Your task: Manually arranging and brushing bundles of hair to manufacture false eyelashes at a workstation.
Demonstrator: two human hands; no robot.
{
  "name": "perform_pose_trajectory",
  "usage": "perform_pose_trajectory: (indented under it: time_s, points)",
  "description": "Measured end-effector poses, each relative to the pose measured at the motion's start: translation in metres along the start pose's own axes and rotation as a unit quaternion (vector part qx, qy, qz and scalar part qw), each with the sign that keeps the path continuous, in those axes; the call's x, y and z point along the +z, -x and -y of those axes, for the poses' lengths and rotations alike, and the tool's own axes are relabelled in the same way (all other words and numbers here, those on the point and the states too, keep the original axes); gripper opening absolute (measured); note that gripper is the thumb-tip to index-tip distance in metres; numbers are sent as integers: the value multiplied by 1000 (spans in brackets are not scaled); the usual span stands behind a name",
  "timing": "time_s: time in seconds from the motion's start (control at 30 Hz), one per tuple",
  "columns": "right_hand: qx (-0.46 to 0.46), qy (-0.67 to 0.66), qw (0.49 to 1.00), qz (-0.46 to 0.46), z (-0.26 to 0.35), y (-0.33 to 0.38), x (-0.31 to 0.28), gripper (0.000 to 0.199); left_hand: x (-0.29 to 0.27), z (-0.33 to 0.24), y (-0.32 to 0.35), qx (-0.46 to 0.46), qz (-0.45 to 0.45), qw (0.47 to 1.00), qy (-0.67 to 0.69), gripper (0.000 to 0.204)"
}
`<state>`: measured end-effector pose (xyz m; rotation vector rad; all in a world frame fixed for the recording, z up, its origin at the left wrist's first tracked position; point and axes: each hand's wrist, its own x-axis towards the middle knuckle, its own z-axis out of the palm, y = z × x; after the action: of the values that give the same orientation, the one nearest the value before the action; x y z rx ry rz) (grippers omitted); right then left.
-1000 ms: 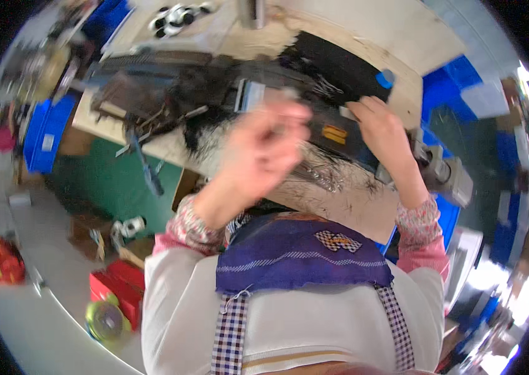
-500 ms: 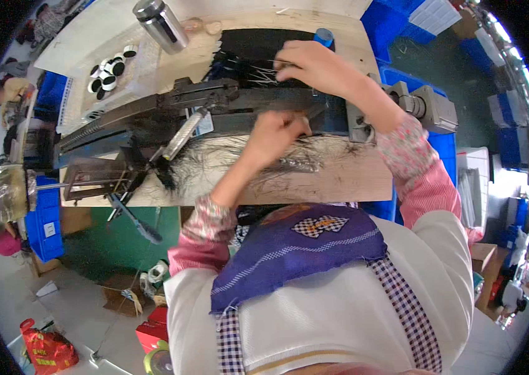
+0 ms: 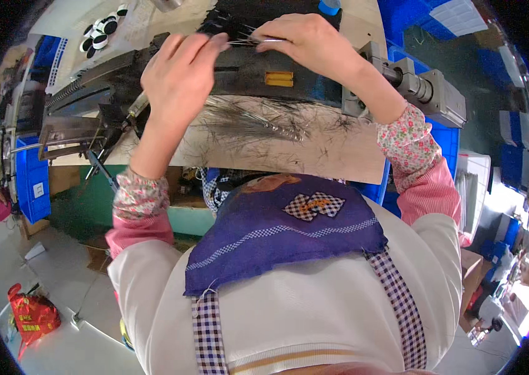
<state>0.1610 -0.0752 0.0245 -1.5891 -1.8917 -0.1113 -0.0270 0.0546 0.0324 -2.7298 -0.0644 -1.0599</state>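
Observation:
My right hand (image 3: 314,44) is closed in a pinch on a thin silvery wire (image 3: 271,40) above the far side of a long dark machine (image 3: 239,78). Facing it from the left, my left hand (image 3: 180,78) has its fingers drawn together at the wire's other end; its fingertips are slightly blurred. More thin pale strands lie close by on a black sheet (image 3: 239,15) behind the hands. A small yellow block (image 3: 279,79) rests on the machine's dark top, below the right hand and touched by neither.
Loose dark bristle-like strands (image 3: 264,122) litter the wooden bench (image 3: 339,156). A grey metal cylinder unit (image 3: 430,94) stands at the right end. Black-and-white round caps (image 3: 99,37) sit far left, and a blue cap (image 3: 329,6) at the back. Pliers-like handles (image 3: 102,169) hang at the left front.
My left hand has risen from the machine's near edge and moved left and away, up to the strands opposite my right hand. The yellow block now shows. The whole view has shifted.

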Motion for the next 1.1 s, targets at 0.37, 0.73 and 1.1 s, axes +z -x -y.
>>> perform_pose_trajectory:
  time_s: [0.37,0.73,1.1]
  points:
    - [44,-92,995,1,2,-18,11,15,-1,-99,59,-497,106,618,599,28]
    - [9,-50,999,6,8,-22,3,16,50,-57,-5,-470,-157,523,693,38]
    - [40,-101,993,43,-5,-29,23,19,26,-95,65,-539,18,495,681,38]
